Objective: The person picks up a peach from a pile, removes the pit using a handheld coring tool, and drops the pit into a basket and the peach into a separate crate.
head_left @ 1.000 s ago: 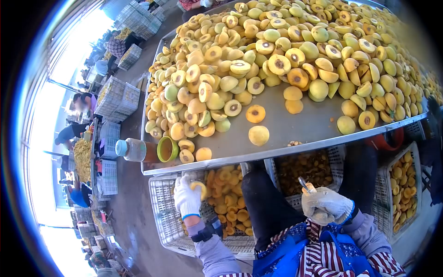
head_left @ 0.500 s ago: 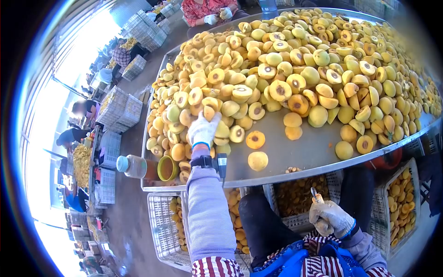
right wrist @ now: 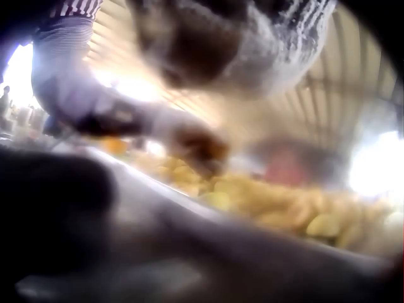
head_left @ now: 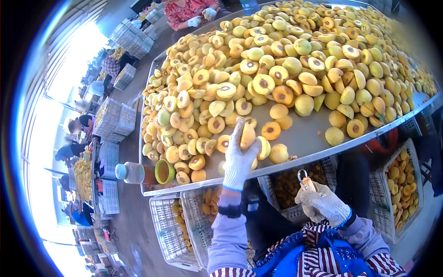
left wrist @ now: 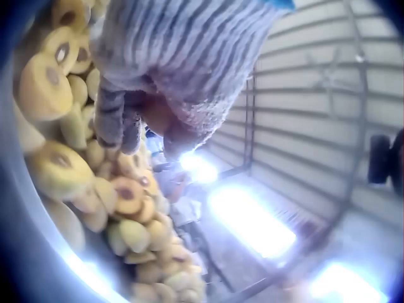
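My left hand (head_left: 238, 162), in a white glove, grips a yellow-orange fruit half (head_left: 248, 136) above the near edge of the metal table (head_left: 304, 138). In the left wrist view the gloved hand (left wrist: 170, 69) curls round a fruit that is mostly hidden. Halved fruits (head_left: 263, 84) with brown centres lie heaped beside it. My right hand (head_left: 323, 203) holds a small tool with a pale handle (head_left: 308, 185) and a looped metal end, over the crates below the table edge. The right wrist view is blurred, with the glove (right wrist: 233, 44) at its top.
A green cup (head_left: 164, 171) and a bottle with a blue cap (head_left: 130, 172) lie at the table's left corner. White crates (head_left: 173, 231) of fruit stand below. Across the table sits a person in a red top (head_left: 177, 14); more people and stacked crates are at the left.
My left hand went from beside the left crate up to the heap, then came back toward the table's near edge with a fruit half. The right hand keeps the tool, its loop now more visible.
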`<state>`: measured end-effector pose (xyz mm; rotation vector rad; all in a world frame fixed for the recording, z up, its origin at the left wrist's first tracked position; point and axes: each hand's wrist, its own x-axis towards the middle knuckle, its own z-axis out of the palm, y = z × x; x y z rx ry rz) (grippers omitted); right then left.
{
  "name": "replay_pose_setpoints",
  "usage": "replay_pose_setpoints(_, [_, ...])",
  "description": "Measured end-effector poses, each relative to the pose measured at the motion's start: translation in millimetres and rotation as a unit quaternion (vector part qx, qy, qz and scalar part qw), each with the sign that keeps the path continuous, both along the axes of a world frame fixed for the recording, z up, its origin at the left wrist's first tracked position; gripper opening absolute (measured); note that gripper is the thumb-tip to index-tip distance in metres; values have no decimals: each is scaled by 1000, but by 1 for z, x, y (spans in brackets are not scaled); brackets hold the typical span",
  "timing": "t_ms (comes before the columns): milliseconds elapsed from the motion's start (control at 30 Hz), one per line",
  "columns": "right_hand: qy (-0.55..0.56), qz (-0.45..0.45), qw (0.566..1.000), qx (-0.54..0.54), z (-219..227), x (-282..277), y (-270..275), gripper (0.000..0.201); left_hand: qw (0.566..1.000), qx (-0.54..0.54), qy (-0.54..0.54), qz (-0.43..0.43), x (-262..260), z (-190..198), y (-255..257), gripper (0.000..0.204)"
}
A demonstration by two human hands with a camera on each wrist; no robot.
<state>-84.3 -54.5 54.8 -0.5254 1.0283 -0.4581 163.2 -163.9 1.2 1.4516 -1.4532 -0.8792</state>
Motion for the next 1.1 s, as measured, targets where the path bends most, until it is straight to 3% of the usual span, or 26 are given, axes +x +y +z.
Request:
replay_pose_setpoints(67, [-20, -8, 1000, -11, 4, -2, 5, 21, 959, 120, 253, -51, -23, 36, 32, 67])
replay_pose_setpoints(133, [-39, -7, 998, -50, 10, 0, 9, 23, 862, 100, 474, -150, -33, 24, 55, 61])
replay_pose_setpoints(233, [-39, 9, 995, -88, 22, 2, 16, 29, 894, 108, 433, -31, -64, 48, 88, 57])
replay_pose_setpoints(367, [8, 54, 988, -144, 15, 0, 29, 41, 914, 81, 397, -13, -85, 57, 109, 61])
replay_pose_setpoints(533, [33, 75, 984, -161, 17, -6, 41, 41, 788, 107, 605, -44, -93, 46, 132, 60])
replay_pose_setpoints(667, [38, 81, 981, -170, 25, -14, 46, 37, 843, 102, 528, 16, -104, 55, 135, 65])
replay_pose_setpoints(767, [36, 83, 978, -185, 28, -20, 48, 35, 831, 73, 550, 32, -111, 57, 141, 66])
replay_pose_setpoints(867, [61, 82, 970, -219, 29, -21, 52, 34, 861, 34, 507, 18, -117, 62, 144, 66])
replay_pose_setpoints(1100, [117, 76, 950, -279, 19, -17, 59, 35, 849, 28, 524, 67, -127, 67, 151, 62])
